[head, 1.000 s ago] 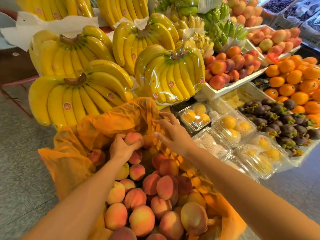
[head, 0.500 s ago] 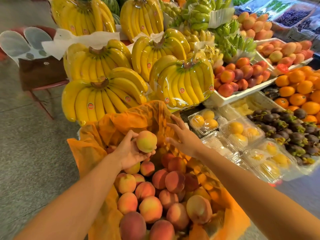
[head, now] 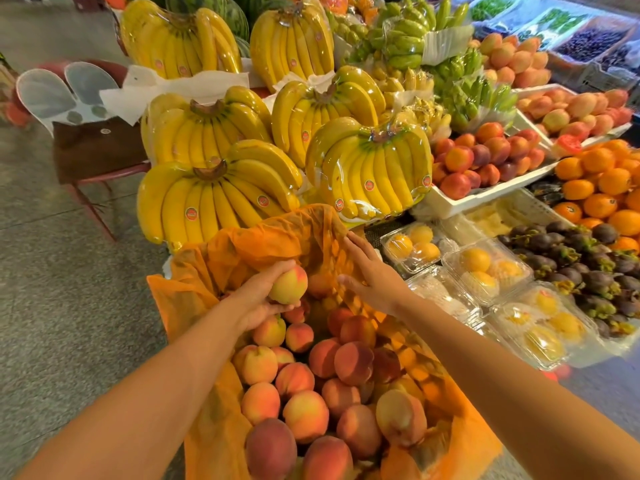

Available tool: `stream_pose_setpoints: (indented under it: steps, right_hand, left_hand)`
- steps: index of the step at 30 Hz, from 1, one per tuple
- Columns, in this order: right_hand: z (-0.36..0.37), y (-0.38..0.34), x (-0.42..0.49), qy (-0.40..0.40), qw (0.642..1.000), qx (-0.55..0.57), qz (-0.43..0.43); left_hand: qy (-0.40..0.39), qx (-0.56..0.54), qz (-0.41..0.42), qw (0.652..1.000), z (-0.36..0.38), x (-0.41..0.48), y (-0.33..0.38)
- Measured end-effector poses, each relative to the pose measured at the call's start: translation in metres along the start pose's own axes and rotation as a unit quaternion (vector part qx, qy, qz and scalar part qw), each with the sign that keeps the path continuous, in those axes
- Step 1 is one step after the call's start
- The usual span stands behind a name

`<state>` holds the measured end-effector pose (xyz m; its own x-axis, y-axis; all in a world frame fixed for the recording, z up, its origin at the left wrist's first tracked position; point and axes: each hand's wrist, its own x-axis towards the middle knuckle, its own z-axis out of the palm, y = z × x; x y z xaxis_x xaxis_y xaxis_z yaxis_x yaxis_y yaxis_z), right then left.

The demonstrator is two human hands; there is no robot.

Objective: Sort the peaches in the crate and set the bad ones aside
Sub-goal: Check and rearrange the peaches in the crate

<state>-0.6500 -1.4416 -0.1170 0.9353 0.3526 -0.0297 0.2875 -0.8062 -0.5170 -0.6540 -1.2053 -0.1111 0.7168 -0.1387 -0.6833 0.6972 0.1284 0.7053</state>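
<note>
Speckled grey stone floor (head: 62, 278); red-legged chair (head: 93, 157) at left; fruit stall (head: 485, 195) fills right side.

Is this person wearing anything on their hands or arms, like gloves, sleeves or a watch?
No. The left hand and right hand are bare: no gloves, no rings to be seen. The left forearm and right forearm are bare too, down to the picture's edge: no sleeve, watch or bracelet.

The orange liner (head: 214, 268) hides the crate's walls. The nearest peaches (head: 272, 448) are cut off by the bottom edge
</note>
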Motion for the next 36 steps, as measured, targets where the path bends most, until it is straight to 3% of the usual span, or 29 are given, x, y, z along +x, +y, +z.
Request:
stream_pose_setpoints:
  steps: [2,4,10,12,14,19,22,24,28,31,36]
  right_hand:
    - [0.000,0.000,0.000,0.000,1.000,0.002,0.001]
    - [0.001,0.001,0.000,0.001,1.000,0.004,0.000]
    - [0.000,-0.002,-0.001,0.005,1.000,0.008,0.000]
    - [-0.001,-0.002,-0.001,0.007,1.000,0.014,0.000]
    - [-0.001,-0.003,-0.001,0.009,1.000,0.015,-0.001]
    - [-0.003,-0.002,-0.003,0.005,1.000,0.025,-0.003]
    - [-0.004,-0.003,-0.005,0.000,1.000,0.026,-0.007]
    - [-0.005,-0.003,-0.006,-0.002,1.000,0.020,-0.011]
    - [-0.004,-0.004,-0.007,0.005,1.000,0.019,-0.017]
    - [-0.004,-0.004,-0.007,0.013,0.999,0.025,-0.018]
    - [-0.002,-0.001,-0.006,0.019,0.999,0.037,-0.022]
  left_hand:
    - [0.042,0.118,0.033,0.992,-0.006,0.003,-0.002]
    - [0.050,0.263,0.056,0.962,-0.012,0.002,-0.004]
    - [-0.030,0.589,0.070,0.805,-0.003,0.003,-0.024]
    - [-0.050,0.657,0.083,0.748,0.005,0.005,-0.031]
    - [-0.057,0.686,0.087,0.720,0.012,0.005,-0.037]
    - [-0.070,0.699,0.069,0.708,0.007,0.013,-0.038]
    - [-0.088,0.645,0.059,0.757,0.003,0.020,-0.033]
    - [-0.060,0.619,0.083,0.779,0.002,0.025,-0.031]
    - [0.060,0.619,0.148,0.769,0.002,0.043,-0.031]
    - [0.082,0.636,0.100,0.761,0.004,0.062,-0.034]
    - [0.033,0.611,0.038,0.790,0.002,0.093,-0.043]
